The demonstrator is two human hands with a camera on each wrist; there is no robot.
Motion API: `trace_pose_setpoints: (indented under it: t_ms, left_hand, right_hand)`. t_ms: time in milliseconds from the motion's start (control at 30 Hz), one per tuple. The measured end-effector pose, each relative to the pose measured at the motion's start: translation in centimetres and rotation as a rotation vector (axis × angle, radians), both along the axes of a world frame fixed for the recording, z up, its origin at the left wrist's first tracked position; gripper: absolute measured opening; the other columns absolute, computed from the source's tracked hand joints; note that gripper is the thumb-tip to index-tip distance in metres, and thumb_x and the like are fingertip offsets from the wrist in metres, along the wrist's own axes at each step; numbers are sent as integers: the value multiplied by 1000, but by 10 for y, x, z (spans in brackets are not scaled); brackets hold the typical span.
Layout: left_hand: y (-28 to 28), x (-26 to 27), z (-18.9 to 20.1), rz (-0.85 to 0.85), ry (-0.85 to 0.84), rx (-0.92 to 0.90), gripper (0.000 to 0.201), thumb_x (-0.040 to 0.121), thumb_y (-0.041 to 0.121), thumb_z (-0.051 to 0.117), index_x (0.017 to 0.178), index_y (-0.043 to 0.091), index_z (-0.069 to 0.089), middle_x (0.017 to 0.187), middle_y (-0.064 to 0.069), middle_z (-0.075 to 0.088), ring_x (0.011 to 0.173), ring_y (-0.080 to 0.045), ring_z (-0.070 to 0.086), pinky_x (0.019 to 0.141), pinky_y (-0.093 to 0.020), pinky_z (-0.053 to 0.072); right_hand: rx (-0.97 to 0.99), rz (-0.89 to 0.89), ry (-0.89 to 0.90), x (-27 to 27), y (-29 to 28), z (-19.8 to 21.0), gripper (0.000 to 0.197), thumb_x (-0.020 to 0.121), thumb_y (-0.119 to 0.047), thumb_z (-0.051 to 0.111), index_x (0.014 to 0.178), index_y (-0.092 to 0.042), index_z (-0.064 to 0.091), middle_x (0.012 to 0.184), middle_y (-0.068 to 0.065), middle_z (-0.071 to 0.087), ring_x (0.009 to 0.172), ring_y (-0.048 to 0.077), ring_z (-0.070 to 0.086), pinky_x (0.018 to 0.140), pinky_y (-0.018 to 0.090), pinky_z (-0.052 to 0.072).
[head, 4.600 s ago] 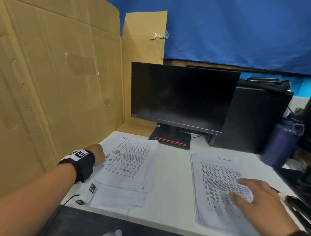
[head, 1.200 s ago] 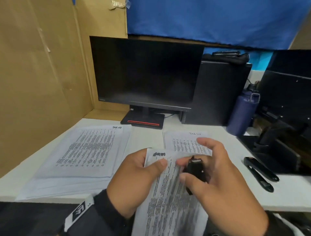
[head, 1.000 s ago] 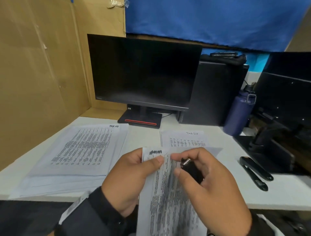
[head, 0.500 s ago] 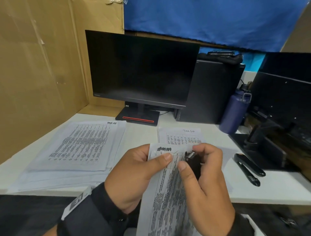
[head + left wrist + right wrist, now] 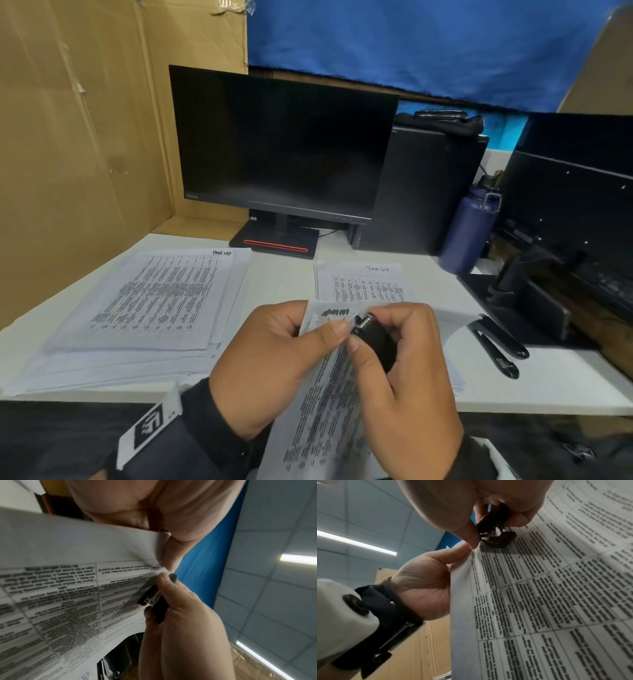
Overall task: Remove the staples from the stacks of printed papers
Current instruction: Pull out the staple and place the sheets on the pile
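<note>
I hold a stapled set of printed papers (image 5: 325, 404) up in front of me, above the desk's near edge. My left hand (image 5: 274, 359) pinches its top left corner between thumb and fingers, as the left wrist view (image 5: 164, 550) and the right wrist view (image 5: 429, 582) also show. My right hand (image 5: 404, 370) grips a small black staple remover (image 5: 373, 334), whose metal tip lies against that corner next to my left thumb. The remover (image 5: 154, 599) (image 5: 496, 536) rests on the sheet. No staple is visible.
On the white desk (image 5: 548, 383) lie a paper stack at left (image 5: 154, 301) and another behind my hands (image 5: 366, 281). A black monitor (image 5: 281, 147), a dark computer case (image 5: 424, 192), a blue bottle (image 5: 469, 229), a second monitor (image 5: 575, 192) and a black stapler (image 5: 496, 346) stand around.
My right hand has brought the staple remover up and left to the papers' top corner, close to my left thumb. The left hand keeps its pinch.
</note>
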State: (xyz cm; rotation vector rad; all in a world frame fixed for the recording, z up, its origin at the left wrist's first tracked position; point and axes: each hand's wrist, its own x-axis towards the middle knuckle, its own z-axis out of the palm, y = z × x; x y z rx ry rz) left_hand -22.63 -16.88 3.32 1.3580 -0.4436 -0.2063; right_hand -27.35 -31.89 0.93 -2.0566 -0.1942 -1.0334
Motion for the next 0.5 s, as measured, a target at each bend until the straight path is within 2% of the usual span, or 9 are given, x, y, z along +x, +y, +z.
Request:
trace_pose_setpoints:
  t_ms: [167, 233, 300, 367, 433, 500]
  left_hand:
    - [-1, -2, -1, 45, -61, 91, 15, 94, 12, 69, 97, 18, 82, 97, -8, 82, 92, -28, 78, 88, -46, 60]
    - [0, -2, 0, 47, -76, 100, 10, 93, 21, 73, 96, 16, 82, 95, -10, 81, 91, -32, 77, 89, -52, 61]
    - [0, -2, 1, 56, -91, 105, 16, 91, 31, 74, 94, 17, 82, 93, -11, 81, 91, -35, 77, 90, -56, 60]
    - [0, -2, 1, 59, -97, 104, 18, 89, 32, 70, 92, 18, 82, 91, -11, 81, 88, -32, 77, 88, -54, 61]
    - [1, -3, 1, 62, -99, 91, 20, 86, 30, 68, 91, 18, 82, 89, -11, 81, 84, -27, 77, 83, -46, 61]
    - [1, -3, 1, 71, -103, 85, 18, 88, 27, 68, 91, 18, 82, 88, -12, 81, 83, -28, 77, 80, -45, 61]
  right_hand:
    - [-41, 0, -11, 1, 0, -2, 28, 87, -23, 65, 105, -31, 45, 103, -13, 46, 100, 12, 55, 84, 26, 46]
    - [-66, 4, -19, 1, 1, -3, 26, 87, -24, 62, 106, -29, 45, 103, -10, 46, 100, 14, 54, 85, 24, 44]
    - [-91, 8, -27, 2, 1, -3, 28, 86, -19, 64, 106, -27, 45, 103, -8, 45, 100, 15, 54, 85, 23, 43]
    - [-103, 19, -23, 1, 0, -3, 31, 86, -16, 66, 107, -27, 46, 103, -9, 44, 100, 12, 54, 85, 19, 43]
    - [-52, 59, 2, 1, -1, -1, 30, 86, -16, 67, 106, -29, 47, 103, -10, 46, 100, 11, 54, 84, 16, 42]
    - [-15, 88, 25, 0, -2, 1, 28, 86, -17, 67, 105, -29, 49, 102, -10, 48, 99, 11, 55, 83, 16, 43]
